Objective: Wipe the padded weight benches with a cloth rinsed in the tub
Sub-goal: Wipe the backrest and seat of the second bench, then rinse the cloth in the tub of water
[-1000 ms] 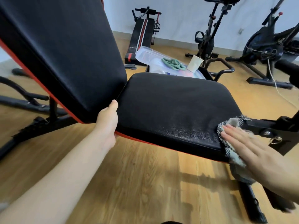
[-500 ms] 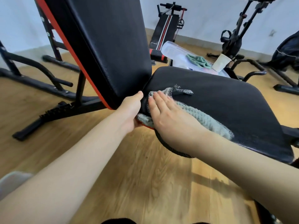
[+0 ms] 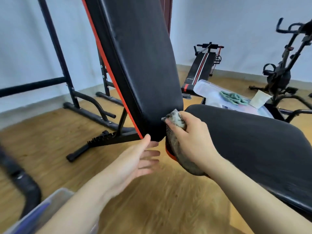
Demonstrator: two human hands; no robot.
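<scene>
While bunched at the backrest (image 3: 143, 65) base, cloth (image 3: 177, 122) in right hand (image 3: 190, 141) closed grip, left hand (image 3: 135, 162) spread empty

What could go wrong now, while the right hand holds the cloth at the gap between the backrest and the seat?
1. The right hand presses the cloth at the gap between backrest and seat; fingers might get pinched if the backrest shifts.
2. The left hand is open under the backrest's lower edge, so it probably steadies nothing.
3. Cloth hanging over the seat's edge may slip.

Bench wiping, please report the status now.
Right hand grips cloth at backrest base. Left hand open, thumb at the backrest. Nothing in the way.
</scene>
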